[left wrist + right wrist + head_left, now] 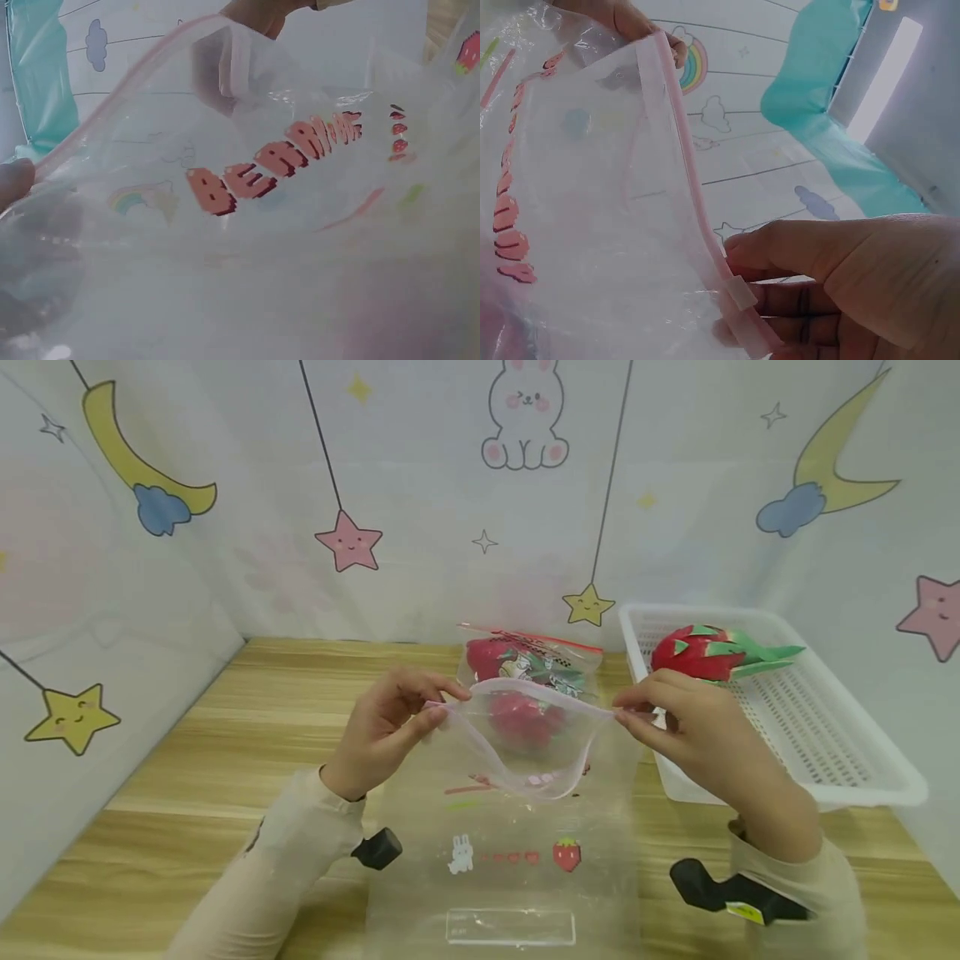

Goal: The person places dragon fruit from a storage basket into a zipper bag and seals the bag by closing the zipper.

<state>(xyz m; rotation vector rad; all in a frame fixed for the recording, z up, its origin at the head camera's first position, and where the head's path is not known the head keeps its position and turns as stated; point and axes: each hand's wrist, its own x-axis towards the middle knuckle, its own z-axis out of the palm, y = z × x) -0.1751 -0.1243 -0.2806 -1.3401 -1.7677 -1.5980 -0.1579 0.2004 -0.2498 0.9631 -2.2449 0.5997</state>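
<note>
A large clear zip bag with a pink-edged mouth hangs spread between both hands, its mouth gaping. Printed on its front are a rabbit, a strawberry and red lettering. My left hand pinches the left corner of the mouth between thumb and fingers. At the opposite corner, my right hand pinches the edge, close to a small white slider in the right wrist view. Through the clear plastic a red round shape shows; whether it lies inside this bag or behind it, I cannot tell.
Behind the held bag lies another zip bag with a red seal and red-and-green contents. To the right, a white perforated basket holds a dragon fruit. Everything stands on a wood-grain table against a printed curtain.
</note>
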